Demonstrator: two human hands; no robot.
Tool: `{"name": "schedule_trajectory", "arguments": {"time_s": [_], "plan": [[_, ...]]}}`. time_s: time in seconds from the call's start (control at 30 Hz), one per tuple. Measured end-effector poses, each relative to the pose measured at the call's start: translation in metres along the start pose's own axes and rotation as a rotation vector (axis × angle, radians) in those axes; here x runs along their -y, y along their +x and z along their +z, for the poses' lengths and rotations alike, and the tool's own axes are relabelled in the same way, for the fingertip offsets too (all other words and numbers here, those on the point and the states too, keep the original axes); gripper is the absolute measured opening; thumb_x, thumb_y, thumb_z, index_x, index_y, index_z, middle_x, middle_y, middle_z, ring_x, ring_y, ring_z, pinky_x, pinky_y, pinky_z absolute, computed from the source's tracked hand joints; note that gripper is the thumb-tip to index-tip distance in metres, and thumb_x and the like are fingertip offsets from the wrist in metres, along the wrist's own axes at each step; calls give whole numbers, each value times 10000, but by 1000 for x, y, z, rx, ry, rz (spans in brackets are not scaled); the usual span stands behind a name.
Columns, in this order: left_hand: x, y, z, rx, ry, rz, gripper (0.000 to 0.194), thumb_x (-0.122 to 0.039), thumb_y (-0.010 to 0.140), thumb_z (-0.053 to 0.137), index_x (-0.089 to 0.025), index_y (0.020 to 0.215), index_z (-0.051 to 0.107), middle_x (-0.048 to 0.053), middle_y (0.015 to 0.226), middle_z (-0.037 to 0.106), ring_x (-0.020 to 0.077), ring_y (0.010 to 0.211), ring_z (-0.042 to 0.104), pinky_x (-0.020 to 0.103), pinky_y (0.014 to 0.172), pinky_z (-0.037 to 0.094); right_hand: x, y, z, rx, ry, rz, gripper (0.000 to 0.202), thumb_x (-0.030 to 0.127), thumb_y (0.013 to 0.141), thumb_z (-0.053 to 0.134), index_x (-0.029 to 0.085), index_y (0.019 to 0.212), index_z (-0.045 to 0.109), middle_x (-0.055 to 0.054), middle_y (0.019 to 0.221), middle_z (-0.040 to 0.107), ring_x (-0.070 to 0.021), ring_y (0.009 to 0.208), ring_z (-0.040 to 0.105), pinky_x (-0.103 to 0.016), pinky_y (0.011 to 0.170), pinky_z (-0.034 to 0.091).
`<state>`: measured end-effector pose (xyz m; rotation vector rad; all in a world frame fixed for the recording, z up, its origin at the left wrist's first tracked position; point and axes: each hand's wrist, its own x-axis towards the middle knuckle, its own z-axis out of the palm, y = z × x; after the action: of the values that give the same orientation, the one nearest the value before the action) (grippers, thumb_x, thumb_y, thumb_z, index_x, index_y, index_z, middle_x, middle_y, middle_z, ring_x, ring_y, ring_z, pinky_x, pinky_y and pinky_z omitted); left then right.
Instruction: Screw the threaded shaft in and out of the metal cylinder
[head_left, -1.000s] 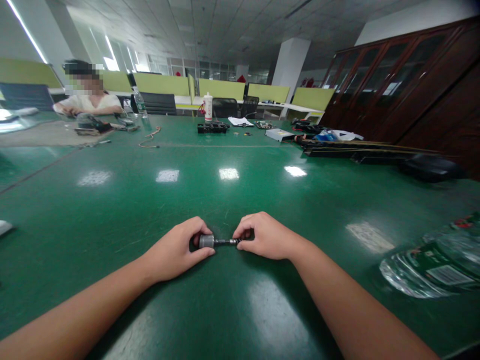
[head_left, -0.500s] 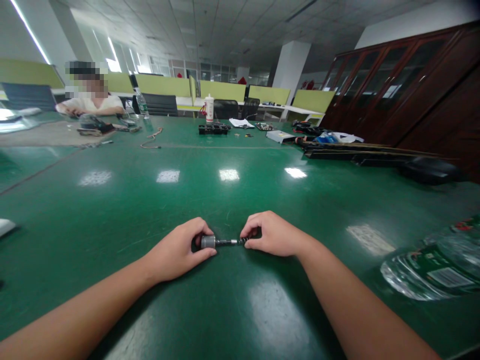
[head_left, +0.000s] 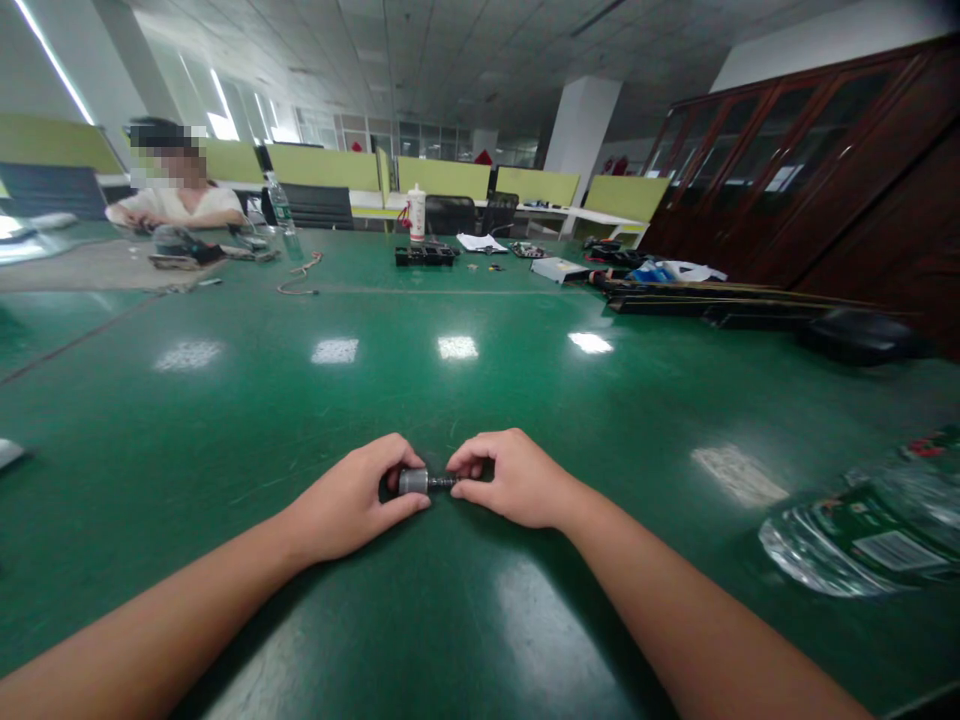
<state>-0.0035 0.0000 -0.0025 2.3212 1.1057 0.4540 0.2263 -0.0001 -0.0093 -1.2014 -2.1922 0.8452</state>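
My left hand (head_left: pixel 352 495) is closed round a grey metal cylinder (head_left: pixel 414 481), thumb and fingers on either side of it. A thin dark shaft (head_left: pixel 436 482) sticks out of the cylinder to the right, lying level just over the green table (head_left: pixel 375 600). At the shaft's right end, my right hand (head_left: pixel 514 478) pinches a small dark coiled piece that looks like a spring (head_left: pixel 451 481). The spring appears to sit around the shaft, with its far end hidden by my right fingers. Both hands rest low at the table top.
A large clear water bottle (head_left: pixel 855 535) with a green label lies at the right. Farther back are a black part (head_left: pixel 426 256), a white bottle (head_left: pixel 417 215), a metal box (head_left: pixel 559 270) and long black strips (head_left: pixel 712 302). Across the table at left sits a person (head_left: pixel 180 205).
My right hand has moved left along the shaft with the spring, closing the distance to my left hand. My left hand still holds the cylinder in nearly the same place.
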Motion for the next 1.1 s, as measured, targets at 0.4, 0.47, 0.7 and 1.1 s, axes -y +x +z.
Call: {"name": "schedule_trajectory", "arguments": {"time_s": [0.4,0.47,0.7,1.1], "plan": [[-1,4,4,-47,4,22,203,-371,913,555,-186,971,617,24,853,594,168,751,555,282,680,436,1,2,7,-3,-43,-82,204,136,742,710,196,936,720,-8,830,687,-125,744,601,-239,706,446],[0,4,3,-51,2,30,212,-378,922,541,-188,966,624,26,856,592,166,750,556,283,684,440,2,3,7,0,-58,-95,202,125,750,698,192,939,719,-14,840,683,-129,758,596,-243,715,446],[-2,2,2,-24,8,13,268,-368,814,678,-199,1012,615,14,863,631,172,747,580,273,663,445,5,3,8,13,-145,-125,150,170,785,701,181,931,733,-33,825,668,-151,797,583,-265,735,433],[-2,3,3,-19,23,3,206,-374,858,623,-186,941,613,20,844,626,175,750,582,275,664,434,5,3,9,-2,-112,-123,111,175,830,664,180,935,699,-24,839,665,-140,798,570,-260,735,417]]}}
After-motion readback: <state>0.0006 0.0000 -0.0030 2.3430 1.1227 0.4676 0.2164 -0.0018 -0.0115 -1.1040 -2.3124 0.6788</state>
